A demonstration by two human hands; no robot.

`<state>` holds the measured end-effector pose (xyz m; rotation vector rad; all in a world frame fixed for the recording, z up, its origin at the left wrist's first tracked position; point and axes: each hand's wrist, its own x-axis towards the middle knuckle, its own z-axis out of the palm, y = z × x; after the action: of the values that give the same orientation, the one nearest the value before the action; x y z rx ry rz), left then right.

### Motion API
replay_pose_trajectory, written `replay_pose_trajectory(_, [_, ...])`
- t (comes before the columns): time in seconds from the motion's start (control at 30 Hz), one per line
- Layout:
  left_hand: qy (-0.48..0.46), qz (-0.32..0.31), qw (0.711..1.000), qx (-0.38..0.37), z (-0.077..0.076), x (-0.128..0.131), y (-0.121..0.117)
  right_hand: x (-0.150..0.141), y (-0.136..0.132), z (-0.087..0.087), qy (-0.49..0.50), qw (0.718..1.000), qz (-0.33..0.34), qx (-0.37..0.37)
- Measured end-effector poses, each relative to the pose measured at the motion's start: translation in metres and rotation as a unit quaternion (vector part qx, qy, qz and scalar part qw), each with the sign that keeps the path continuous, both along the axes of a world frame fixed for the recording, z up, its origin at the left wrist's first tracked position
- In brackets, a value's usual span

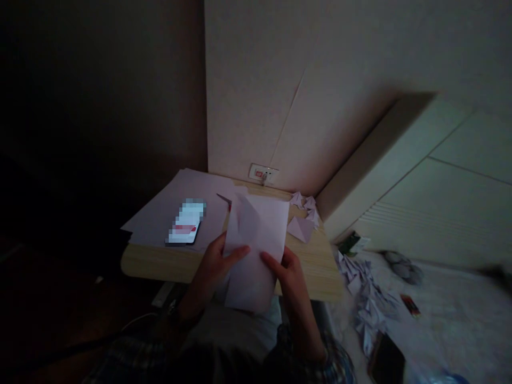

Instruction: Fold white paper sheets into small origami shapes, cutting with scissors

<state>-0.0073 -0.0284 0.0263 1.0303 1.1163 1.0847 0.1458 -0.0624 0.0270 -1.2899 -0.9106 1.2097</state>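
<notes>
A white sheet of paper [260, 224] is held up over the front of a small wooden table, its lower edge hanging past the table's front edge. My left hand [218, 261] grips the sheet's left side, thumb on top and fingers hidden behind. On the right side my right hand [286, 266] pinches it the same way. A faint diagonal crease or flap shows near the sheet's top. Just left of the paper, partly covered, lie scissors [224, 199]. A folded paper piece [301, 229] rests on the table to the right.
A lit phone [187, 223] lies on a stack of white paper [160, 205]. Small folded paper pieces [310, 203] sit at the table's [320, 272] back right. A wall socket [263, 173] is behind. More folded papers [370, 304] and a dark object [386, 360] lie on the bed.
</notes>
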Motion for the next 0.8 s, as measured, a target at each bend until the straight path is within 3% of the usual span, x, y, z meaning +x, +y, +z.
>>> replay_pose_trajectory(0.37, [0.034,0.011,0.997,0.069,0.009,0.005,-0.015,-0.001,-0.018,0.011,-0.009,0.998,-0.057,-0.009])
replay_pose_trajectory(0.8, [0.062,0.0,0.997,0.053,0.013,0.006,-0.016,0.001,-0.018,0.009,-0.034,0.996,-0.083,-0.004])
